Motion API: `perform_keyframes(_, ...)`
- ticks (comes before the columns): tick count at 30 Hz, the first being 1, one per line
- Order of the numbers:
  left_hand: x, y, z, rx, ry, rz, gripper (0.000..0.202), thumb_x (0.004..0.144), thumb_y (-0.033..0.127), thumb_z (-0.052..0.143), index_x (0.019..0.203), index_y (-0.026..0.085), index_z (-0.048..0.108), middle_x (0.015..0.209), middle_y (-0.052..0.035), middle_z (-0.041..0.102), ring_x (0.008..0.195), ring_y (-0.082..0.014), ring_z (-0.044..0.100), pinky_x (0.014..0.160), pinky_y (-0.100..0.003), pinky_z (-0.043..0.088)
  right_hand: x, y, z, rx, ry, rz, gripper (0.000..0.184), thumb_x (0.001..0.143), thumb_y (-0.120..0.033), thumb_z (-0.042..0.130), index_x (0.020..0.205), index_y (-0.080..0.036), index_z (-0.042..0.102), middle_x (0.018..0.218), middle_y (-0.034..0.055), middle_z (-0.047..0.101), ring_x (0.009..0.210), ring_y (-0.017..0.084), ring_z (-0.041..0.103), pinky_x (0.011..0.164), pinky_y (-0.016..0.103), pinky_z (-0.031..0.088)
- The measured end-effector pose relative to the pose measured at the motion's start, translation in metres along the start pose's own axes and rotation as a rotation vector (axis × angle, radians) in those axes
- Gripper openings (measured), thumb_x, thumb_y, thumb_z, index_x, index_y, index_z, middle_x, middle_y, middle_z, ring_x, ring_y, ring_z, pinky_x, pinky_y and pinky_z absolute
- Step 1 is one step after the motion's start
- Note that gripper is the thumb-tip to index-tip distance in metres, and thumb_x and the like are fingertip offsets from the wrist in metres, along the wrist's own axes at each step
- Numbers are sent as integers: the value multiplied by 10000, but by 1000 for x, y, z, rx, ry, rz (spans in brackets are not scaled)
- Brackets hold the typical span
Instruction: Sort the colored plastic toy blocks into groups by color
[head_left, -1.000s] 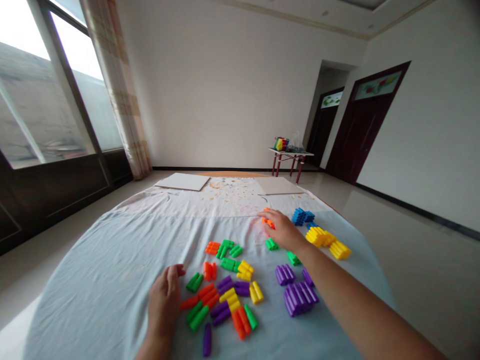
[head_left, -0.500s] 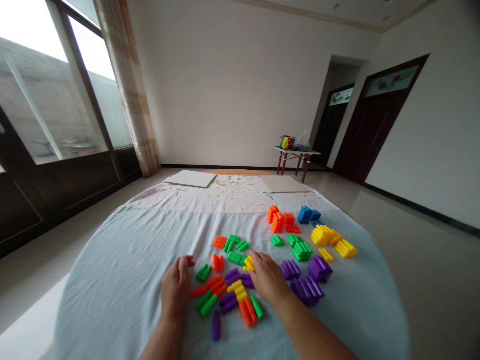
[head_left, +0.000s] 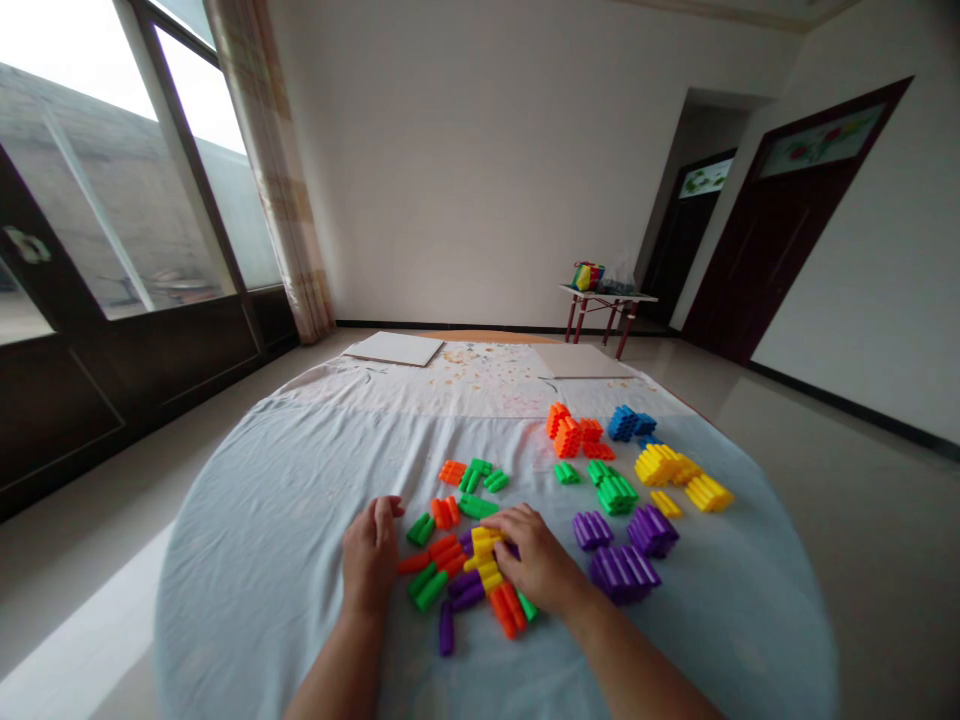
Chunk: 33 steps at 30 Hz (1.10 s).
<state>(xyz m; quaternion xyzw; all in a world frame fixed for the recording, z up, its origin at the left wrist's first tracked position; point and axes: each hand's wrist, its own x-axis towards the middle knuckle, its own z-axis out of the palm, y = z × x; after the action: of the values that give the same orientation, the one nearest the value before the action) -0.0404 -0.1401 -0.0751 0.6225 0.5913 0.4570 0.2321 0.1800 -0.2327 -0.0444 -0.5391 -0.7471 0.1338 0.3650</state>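
My left hand [head_left: 373,552] rests on the cloth left of a loose pile of plastic building blocks, its fingers loosely curved and holding nothing. My right hand [head_left: 536,560] reaches over the pile's right side, thumb and fingers closed on a yellow block [head_left: 486,540]. Beneath and beside that block lie other yellow pieces, partly covered. Close to my left hand are red-orange blocks [head_left: 444,556], a green block [head_left: 431,592] and a single purple block [head_left: 446,628]. An orange block [head_left: 507,610] lies just below my right hand, which hides part of the pile.
On the right stand sorted groups of purple [head_left: 624,575], yellow [head_left: 664,465], green [head_left: 615,492], orange [head_left: 568,437] and blue blocks [head_left: 622,423]. Two flat boards [head_left: 396,348] lie at the round table's far side. A small side table [head_left: 607,294] stands beyond, holding a colourful bag.
My right hand has shifted toward the pile's middle, bringing the yellow block over the other yellow pieces. My left hand stays beside the pile. The whole view has turned slightly left.
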Motion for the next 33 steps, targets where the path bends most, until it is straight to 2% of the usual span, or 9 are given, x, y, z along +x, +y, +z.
perform_keyframes(3,-1,1,0,4,7,7,441,853,493,266,818,224,614,783,-15,675,804,-196,618,756,-322,453,-4,-14,-2,-38,-89,-28,224,769,-153,609,972,-224,669,915,21,653,955,197,527,886,338,391)
perform_keyframes(5,-1,1,0,8,10,8,446,855,498,265,822,224,615,787,-17,677,805,-195,619,757,-320,454,-6,-20,-5,-74,-129,-20,209,760,-207,649,965,-240,673,924,18,641,966,201,513,886,334,373)
perform_keyframes(11,-1,0,0,20,3,9,438,863,489,259,819,229,610,785,-12,675,798,-191,619,741,-316,457,-10,-15,-8,-87,-236,16,461,685,-239,709,1131,-280,598,1103,19,588,1086,213,460,944,332,322)
perform_keyframes(17,-3,1,-1,29,-1,43,425,872,473,266,819,232,612,788,-10,675,802,-190,615,758,-326,450,-11,-10,-4,-108,-273,66,504,693,-243,680,1178,-302,556,1157,21,576,1166,232,424,973,365,293)
perform_keyframes(19,-6,6,-2,41,-17,95,411,876,461,280,815,236,618,798,-6,673,822,-192,609,788,-340,438,-11,-11,-3,-117,-262,72,518,690,-236,674,1189,-301,549,1161,24,579,1162,238,429,971,372,297)
perform_keyframes(22,-12,19,-5,93,-61,265,369,884,440,324,826,243,630,841,-9,671,870,-198,591,844,-373,401,-9,-11,-2,-117,-224,51,530,673,-225,679,1185,-286,554,1128,29,602,1117,246,462,949,376,322)
perform_keyframes(27,-23,41,-6,207,-241,539,257,852,431,470,929,268,653,951,-24,662,949,-211,552,880,-399,363,-4,-6,-1,-124,-4,59,579,680,-192,673,1238,-220,521,1097,58,614,1032,247,512,897,386,371)
perform_keyframes(30,-26,45,0,269,-369,611,276,802,454,554,1009,300,654,1023,-34,656,1001,-231,532,903,-419,347,-3,-4,-2,-90,79,48,608,711,-174,654,1288,-184,464,1116,80,612,1027,234,536,900,382,389)
perform_keyframes(33,-27,46,7,305,-459,620,310,777,465,586,1036,308,653,1038,-41,658,1018,-239,528,927,-431,334,-3,-5,-2,-87,95,36,571,725,-192,664,1267,-181,483,1095,82,620,1015,232,549,891,378,406)
